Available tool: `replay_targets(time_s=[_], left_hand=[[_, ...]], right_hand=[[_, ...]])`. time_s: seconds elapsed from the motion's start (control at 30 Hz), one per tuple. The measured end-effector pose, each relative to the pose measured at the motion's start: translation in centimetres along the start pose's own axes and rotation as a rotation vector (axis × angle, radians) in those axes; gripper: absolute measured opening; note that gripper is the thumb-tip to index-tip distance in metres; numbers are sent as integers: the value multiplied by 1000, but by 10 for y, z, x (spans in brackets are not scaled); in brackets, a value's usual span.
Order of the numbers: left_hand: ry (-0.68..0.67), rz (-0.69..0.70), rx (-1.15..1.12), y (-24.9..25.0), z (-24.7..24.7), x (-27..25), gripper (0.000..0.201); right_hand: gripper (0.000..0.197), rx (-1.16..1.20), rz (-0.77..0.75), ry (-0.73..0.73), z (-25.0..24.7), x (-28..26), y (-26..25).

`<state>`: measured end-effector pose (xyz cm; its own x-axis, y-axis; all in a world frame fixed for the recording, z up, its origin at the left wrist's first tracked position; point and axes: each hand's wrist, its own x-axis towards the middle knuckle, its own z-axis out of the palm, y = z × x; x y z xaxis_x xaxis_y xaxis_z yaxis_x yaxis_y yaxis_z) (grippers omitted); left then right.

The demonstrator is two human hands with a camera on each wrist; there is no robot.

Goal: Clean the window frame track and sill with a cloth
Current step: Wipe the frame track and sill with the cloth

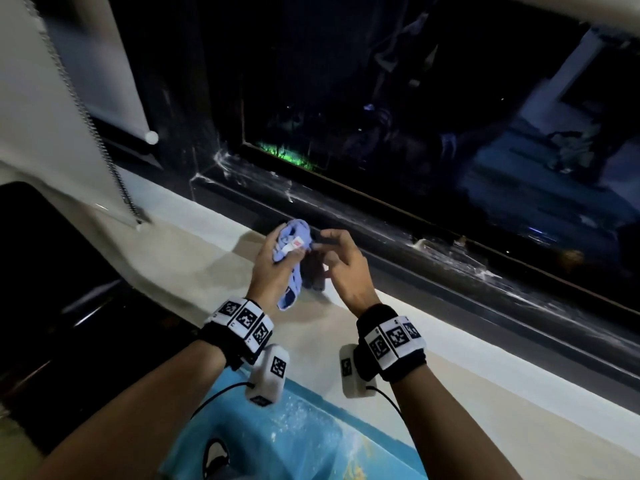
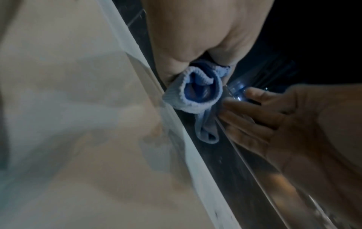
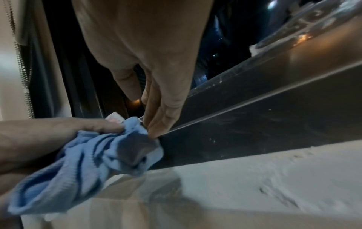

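Note:
A light blue cloth (image 1: 296, 235) is bunched in my left hand (image 1: 273, 268), which grips it just above the white sill (image 1: 450, 362), beside the dark window track (image 1: 433, 261). A white tag shows on the cloth. My right hand (image 1: 343, 261) is next to it, fingers relaxed, tips reaching the cloth's edge. In the left wrist view the cloth (image 2: 195, 93) hangs from the left hand (image 2: 186, 38) over the track (image 2: 225, 162); the right hand (image 2: 284, 116) is spread beside it. In the right wrist view the right hand's fingertips (image 3: 154, 131) touch the cloth (image 3: 94, 158).
White dusty streaks (image 1: 471, 268) lie along the track to the right. Dark window glass (image 1: 381, 98) rises behind it. A roller blind with a bead chain (image 1: 100, 133) hangs at the left. A blue plastic object (image 1: 298, 438) sits below my wrists.

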<state>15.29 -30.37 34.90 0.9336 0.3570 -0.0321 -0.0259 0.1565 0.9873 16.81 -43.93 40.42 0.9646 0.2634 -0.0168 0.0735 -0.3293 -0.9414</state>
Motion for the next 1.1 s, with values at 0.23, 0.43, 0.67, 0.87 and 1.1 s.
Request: replay_targets(time_s=[0.23,0.43,0.67,0.87,1.1], left_hand=[[457,74,456,19,-91,52,30],[399,101,834,0,-146,114,48],[380,110,1025,-25,-111,116,48],[167,287,903,-31,-102,79,38],[231,334,933,-11,-156,114,38]], right_hand=[[38,-74,-78,42,15,24,-9],[36,-156,-133,123,7,49,-2],[34,-225,-142,225,-26,51,4],[29,-487,-297,358,-28,54,-3],[46,-809,-481,383,-24,58,18]])
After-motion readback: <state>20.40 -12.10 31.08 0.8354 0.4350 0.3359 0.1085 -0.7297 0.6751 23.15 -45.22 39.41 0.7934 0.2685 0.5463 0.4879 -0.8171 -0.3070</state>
